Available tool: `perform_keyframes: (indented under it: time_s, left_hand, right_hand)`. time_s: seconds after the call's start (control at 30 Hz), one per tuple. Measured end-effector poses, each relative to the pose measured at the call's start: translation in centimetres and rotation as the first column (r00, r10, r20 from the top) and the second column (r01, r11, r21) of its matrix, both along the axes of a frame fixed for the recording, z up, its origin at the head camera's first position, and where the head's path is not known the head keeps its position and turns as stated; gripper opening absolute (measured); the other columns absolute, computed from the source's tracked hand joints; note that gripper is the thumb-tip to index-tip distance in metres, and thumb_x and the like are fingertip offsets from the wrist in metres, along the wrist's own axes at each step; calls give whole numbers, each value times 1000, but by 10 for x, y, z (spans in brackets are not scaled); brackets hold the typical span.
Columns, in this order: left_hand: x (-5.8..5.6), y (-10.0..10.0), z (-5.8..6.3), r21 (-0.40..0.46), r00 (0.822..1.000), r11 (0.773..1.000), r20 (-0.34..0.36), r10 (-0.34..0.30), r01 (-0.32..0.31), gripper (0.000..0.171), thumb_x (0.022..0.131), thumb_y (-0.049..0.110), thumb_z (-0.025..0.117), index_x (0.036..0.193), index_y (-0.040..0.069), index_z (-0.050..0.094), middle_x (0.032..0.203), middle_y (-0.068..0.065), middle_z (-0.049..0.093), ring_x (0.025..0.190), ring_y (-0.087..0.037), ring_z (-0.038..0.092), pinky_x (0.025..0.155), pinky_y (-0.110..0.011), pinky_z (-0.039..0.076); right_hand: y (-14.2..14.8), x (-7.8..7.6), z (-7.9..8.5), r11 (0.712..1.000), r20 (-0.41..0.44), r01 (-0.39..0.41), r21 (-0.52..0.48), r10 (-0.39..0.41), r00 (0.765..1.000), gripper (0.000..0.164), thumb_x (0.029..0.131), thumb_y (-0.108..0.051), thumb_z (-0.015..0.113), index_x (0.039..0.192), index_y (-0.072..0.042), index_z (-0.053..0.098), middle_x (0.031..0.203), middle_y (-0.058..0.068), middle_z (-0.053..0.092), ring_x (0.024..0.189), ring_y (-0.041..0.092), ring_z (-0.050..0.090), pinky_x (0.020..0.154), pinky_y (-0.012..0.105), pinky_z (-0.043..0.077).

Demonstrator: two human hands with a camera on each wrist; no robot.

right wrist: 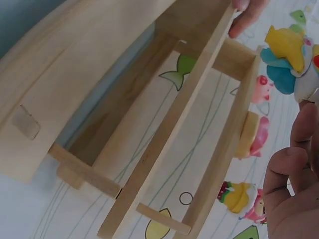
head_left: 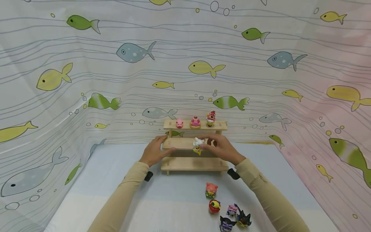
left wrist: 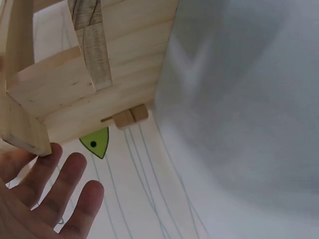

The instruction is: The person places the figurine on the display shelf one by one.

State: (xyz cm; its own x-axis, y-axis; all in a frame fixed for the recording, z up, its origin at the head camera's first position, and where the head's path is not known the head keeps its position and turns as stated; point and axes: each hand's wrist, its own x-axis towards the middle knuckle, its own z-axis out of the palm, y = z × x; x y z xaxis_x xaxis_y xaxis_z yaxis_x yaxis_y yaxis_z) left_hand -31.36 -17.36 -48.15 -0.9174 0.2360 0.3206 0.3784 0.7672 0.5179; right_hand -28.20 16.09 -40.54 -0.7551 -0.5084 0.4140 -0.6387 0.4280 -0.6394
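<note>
My right hand (head_left: 221,146) pinches a small figurine (head_left: 198,142) with a white top and yellow lower part, in front of the middle tier of a three-tier wooden display shelf (head_left: 194,163). In the right wrist view the figurine (right wrist: 289,59) shows yellow, blue and white parts beside my fingertips. My left hand (head_left: 156,150) holds the left end of the middle tier, thumb along its front edge and a finger at its back corner. Up close in the left wrist view, fingertips (left wrist: 52,149) touch the board's end while the outer fingers stay loose.
On the top tier stand a pink pig figurine (head_left: 179,123), a pink figurine on a round base (head_left: 195,122) and a red-topped figurine (head_left: 211,118). Several more, including an orange-pink one (head_left: 211,190) and a black one (head_left: 243,219), stand on the table. Fish-print cloth (head_left: 179,93) surrounds the table.
</note>
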Motion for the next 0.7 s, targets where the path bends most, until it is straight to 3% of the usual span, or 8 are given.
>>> perform_keyframes:
  time_s: [0.17, 0.53, 0.7]
  left_hand:
    - [-2, 0, -3, -9, 1000, 1000, 4, 10, -10, 92, 84, 74, 65, 150, 12, 49, 143, -13, 53, 130, -34, 52, 106, -54, 44]
    - [-8, -2, 0, 7, 997, 1000, 66, 26, -26, 88, 78, 69, 74, 147, 18, 54, 134, -7, 57, 119, -29, 57, 98, -51, 49]
    - [-9, -3, -1, 35, 998, 999, 60, 23, -25, 87, 77, 70, 76, 145, 19, 56, 135, -6, 57, 117, -28, 58, 94, -51, 50]
  right_hand:
    - [-13, -9, -3, 1000, 5, -9, -13, 9, 1000, 34, 95, -35, 74, 128, -27, 71, 113, -12, 69, 86, 15, 58, 69, 38, 49]
    - [-44, -27, -8, 998, -49, -54, -43, 52, 997, 36, 95, -29, 75, 129, -19, 71, 120, -5, 70, 83, 16, 61, 67, 34, 51]
    - [-53, -35, -13, 999, -60, -29, -27, 27, 998, 38, 95, -30, 75, 130, -18, 70, 120, -5, 69, 82, 14, 63, 62, 30, 49]
